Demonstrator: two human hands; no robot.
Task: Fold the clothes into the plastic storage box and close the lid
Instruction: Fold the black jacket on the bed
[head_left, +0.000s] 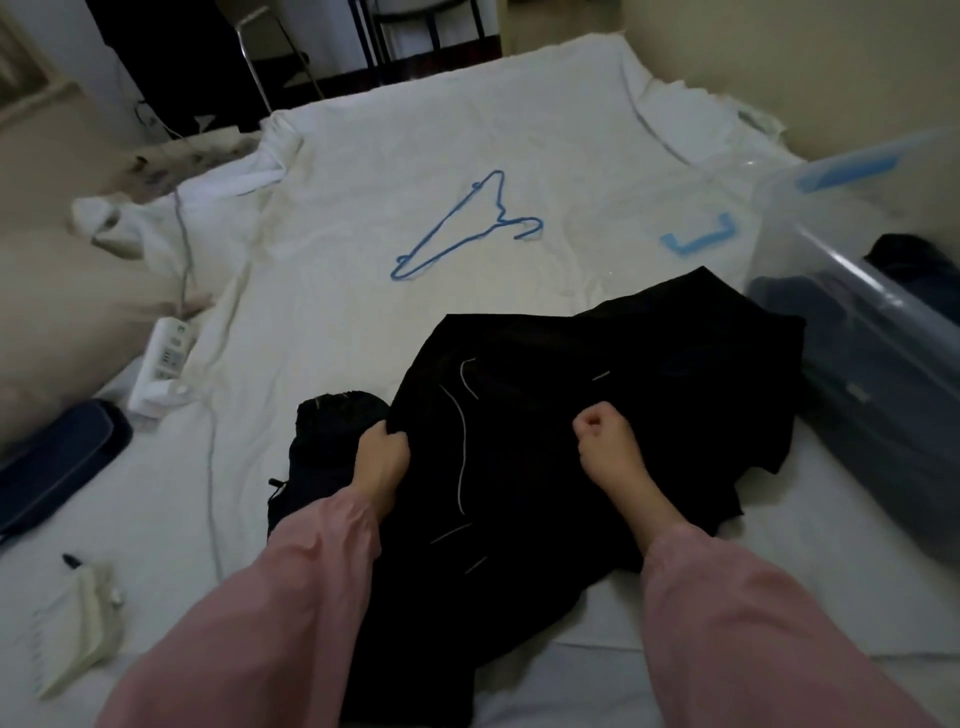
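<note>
Black top (571, 374) lies spread on the bed (467, 156) for folding. Left hand (382, 452) and right hand (605, 439) each grip its cloth tight. Box (857, 275) sits at three o'clock.

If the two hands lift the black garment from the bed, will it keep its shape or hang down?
Probably it hangs limp: the black garment lies in soft folds and bunches where the left hand and right hand grip it. It likely feels light, since the cloth looks thin.
</note>
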